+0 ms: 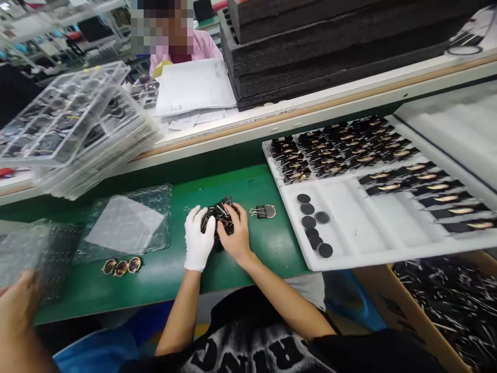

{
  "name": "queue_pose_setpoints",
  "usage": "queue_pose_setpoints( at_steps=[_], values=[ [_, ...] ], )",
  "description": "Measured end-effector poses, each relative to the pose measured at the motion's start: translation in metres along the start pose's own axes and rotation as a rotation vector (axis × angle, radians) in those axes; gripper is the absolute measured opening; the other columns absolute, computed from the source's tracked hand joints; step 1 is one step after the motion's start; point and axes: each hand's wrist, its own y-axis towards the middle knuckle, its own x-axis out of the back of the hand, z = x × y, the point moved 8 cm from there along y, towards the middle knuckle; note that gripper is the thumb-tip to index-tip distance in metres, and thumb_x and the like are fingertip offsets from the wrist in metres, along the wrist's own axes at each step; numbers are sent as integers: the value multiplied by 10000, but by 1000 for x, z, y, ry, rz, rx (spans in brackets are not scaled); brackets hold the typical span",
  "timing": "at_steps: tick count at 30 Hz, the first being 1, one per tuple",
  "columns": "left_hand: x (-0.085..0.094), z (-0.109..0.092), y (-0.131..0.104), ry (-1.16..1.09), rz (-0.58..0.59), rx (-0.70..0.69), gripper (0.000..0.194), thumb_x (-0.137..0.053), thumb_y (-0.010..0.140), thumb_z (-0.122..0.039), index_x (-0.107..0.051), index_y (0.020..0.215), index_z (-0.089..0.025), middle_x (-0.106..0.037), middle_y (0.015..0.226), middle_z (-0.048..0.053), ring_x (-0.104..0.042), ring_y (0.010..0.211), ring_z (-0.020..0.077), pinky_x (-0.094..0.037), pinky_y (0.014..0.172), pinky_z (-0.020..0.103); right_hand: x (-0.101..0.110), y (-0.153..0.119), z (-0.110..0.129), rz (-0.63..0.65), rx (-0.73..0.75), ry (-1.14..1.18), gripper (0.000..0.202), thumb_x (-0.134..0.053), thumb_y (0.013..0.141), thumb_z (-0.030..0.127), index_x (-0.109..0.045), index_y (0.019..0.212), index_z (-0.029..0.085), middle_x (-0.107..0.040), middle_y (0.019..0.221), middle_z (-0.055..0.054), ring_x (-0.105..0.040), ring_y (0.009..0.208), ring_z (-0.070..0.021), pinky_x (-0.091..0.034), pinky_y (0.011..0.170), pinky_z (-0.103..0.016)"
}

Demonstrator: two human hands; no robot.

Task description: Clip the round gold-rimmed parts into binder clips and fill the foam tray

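A small heap of black binder clips (220,213) with silver wire handles lies on the green table between my hands. My left hand (199,237), in a white glove, curls round its left side. From the right, my bare right hand (236,234) cups the same heap, fingers bent over the clips. The palms hide part of the heap. Just right of my right hand, a single binder clip (265,211) lies with a round lens at its jaws. Several gold-rimmed round lenses (121,267) rest on the table to the left.
At right, a white tray (373,212) carries rows of binder clips with gold-rimmed pieces and loose black discs (308,221). Below it stands a carton of clips (446,305). Another person's hand (19,300) holds a blurred clear tray at left. Black foam blocks (310,52) stand behind.
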Motion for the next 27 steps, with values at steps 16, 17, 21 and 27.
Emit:
queue_pose_setpoints(
  at_steps=[16,17,21,27],
  values=[
    [-11,0,17,-57,350,-389,617,-446,1021,-300,-356,1623,-196,-316,1712,144,-315,1590,272,-300,1302,481,33,-19,-1,136,240,-328,607,-577,969,370,-470,1543,205,-471,1585,-195,-423,1514,-353,-356,1222,-625],
    [-11,3,17,-27,350,-386,611,-451,1018,-308,-380,1614,-196,-337,1704,139,-338,1580,274,-304,1297,479,38,-23,-1,146,265,-325,610,-582,971,358,-464,1548,200,-458,1589,-203,-415,1517,-350,-388,1211,-607],
    [-20,7,13,23,347,-391,549,-447,1018,-365,-510,1534,-188,-493,1610,142,-444,1512,284,-329,1271,483,47,-34,-6,178,329,-344,566,-590,992,340,-504,1524,168,-467,1562,-225,-430,1493,-351,-461,1175,-553],
    [-11,-2,20,-142,335,-220,612,-493,1000,-523,-548,1482,-149,-457,1634,155,-404,1533,288,-293,1290,470,58,-38,-16,178,281,-436,619,-600,1009,441,-494,1536,133,-470,1554,-255,-453,1453,-395,-460,1151,-591]
  ],
)
